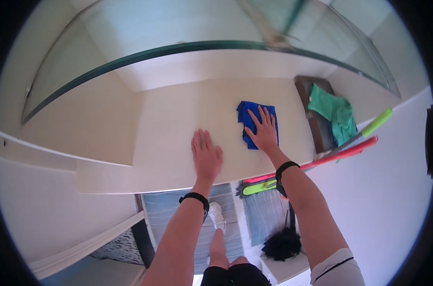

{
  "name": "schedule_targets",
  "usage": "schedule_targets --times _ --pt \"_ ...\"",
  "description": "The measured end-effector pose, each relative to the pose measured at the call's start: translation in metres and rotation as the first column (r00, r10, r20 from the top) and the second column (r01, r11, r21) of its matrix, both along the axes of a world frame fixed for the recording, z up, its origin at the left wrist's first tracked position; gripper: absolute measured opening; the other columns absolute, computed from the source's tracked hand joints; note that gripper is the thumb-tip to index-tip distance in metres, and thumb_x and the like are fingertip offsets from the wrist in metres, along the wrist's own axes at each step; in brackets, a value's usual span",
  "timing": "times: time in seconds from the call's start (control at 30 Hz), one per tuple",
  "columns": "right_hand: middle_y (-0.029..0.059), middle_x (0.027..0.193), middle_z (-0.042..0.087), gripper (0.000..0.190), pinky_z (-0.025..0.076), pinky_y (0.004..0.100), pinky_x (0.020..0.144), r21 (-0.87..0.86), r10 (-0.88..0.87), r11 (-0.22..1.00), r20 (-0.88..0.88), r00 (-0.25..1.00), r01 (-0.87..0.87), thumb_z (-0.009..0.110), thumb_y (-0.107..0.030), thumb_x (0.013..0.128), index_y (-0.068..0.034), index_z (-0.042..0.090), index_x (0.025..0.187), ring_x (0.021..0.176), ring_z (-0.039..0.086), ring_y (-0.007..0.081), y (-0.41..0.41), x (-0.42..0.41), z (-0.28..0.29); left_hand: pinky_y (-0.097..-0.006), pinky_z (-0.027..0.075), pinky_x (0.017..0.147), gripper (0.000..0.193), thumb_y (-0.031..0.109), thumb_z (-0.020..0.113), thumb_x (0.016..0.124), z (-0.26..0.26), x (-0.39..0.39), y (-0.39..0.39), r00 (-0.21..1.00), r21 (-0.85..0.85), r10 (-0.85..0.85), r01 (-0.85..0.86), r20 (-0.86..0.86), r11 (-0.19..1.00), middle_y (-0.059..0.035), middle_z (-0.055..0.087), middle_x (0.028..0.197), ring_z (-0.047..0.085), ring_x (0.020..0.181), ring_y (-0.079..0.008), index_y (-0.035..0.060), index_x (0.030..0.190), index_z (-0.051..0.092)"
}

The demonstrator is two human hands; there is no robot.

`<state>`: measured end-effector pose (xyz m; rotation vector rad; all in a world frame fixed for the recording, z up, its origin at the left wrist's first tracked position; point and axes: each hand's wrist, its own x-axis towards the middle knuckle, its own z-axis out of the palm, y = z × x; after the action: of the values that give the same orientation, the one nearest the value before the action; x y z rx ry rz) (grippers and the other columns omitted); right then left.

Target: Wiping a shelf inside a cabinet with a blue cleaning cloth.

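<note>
My right hand [265,133] lies flat with spread fingers on a folded blue cloth [251,109]. The cloth rests on a cream-coloured shelf board [166,143] inside a recessed cabinet. To the left, my left hand [205,157] is palm down against the bare board, its fingers straight and its thumb held a little apart. It holds nothing. Each wrist wears a black band. What lies beneath my right palm is hidden.
A glass shelf's front edge [202,45] spans above the board. At the right stands a brown case [307,98] draped with a green cloth [336,109]. Green [379,121] and red handles [349,149] lean past the board's right corner. A black fluffy object [282,245] is below.
</note>
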<state>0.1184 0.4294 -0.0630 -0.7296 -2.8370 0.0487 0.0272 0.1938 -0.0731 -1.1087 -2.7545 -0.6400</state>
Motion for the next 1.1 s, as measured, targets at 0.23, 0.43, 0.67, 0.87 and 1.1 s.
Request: schedule_targets --times 0.23,0.43,0.67,0.87,1.1 --pt "0.0188 0.17 0.026 0.075 0.014 0.0589 0.127 -0.065 -0.18 0.982 -0.011 0.984 0.179 0.054 -0.056 0.098 -0.028 0.033 0.164 0.157 0.022 0.0413 -0.046 0.056 -0.001 -0.0519 0.017 0.129 0.075 0.032 0.056 0.098 0.001 -0.002 -0.001 1.0 -0.053 -0.014 0.015 0.022 0.999 -0.0281 0.03 0.165 0.023 0.156 -0.0414 -0.0084 0.157 0.033" --pt "0.0238 0.171 0.021 0.077 0.011 0.0645 0.124 -0.183 -0.296 0.937 0.035 0.954 0.298 0.054 -0.054 0.098 -0.024 0.032 0.165 0.157 0.017 0.0459 -0.108 0.059 0.005 -0.0539 0.018 0.127 0.077 0.032 0.06 0.096 0.008 -0.005 0.002 0.999 -0.08 -0.051 0.05 -0.004 0.996 -0.028 0.031 0.165 0.024 0.155 -0.0424 -0.0078 0.157 0.034" --pt "0.0242 0.169 0.024 0.078 0.013 0.0663 0.124 -0.223 -0.273 0.941 -0.064 0.96 0.253 0.057 -0.054 0.095 -0.022 0.037 0.163 0.157 0.018 0.0467 -0.083 0.011 0.006 -0.055 0.021 0.125 0.078 0.031 0.061 0.093 0.008 -0.004 0.005 0.998 -0.15 -0.032 0.038 0.048 0.988 -0.0275 0.031 0.165 0.026 0.154 -0.0427 -0.006 0.157 0.034" --pt "0.0249 0.168 0.026 0.075 0.012 0.0658 0.124 -0.226 -0.289 0.939 -0.109 0.951 0.259 0.058 -0.054 0.095 -0.019 0.043 0.159 0.155 0.021 0.0464 -0.037 -0.062 0.006 -0.062 0.02 0.122 0.08 0.032 0.06 0.092 0.004 -0.009 0.0 0.991 -0.208 0.042 -0.015 0.128 0.978 -0.0266 0.03 0.166 0.026 0.154 -0.0422 -0.0033 0.158 0.034" --pt "0.0239 0.169 0.026 0.075 0.013 0.0668 0.124 -0.255 -0.32 0.923 -0.092 0.943 0.288 0.054 -0.055 0.096 -0.02 0.041 0.161 0.156 0.02 0.0462 -0.011 -0.119 0.009 -0.0636 0.018 0.121 0.079 0.034 0.058 0.094 0.01 -0.01 -0.003 0.988 -0.227 0.036 -0.001 0.15 0.974 -0.0215 0.027 0.169 0.02 0.158 -0.038 -0.0001 0.16 0.032"
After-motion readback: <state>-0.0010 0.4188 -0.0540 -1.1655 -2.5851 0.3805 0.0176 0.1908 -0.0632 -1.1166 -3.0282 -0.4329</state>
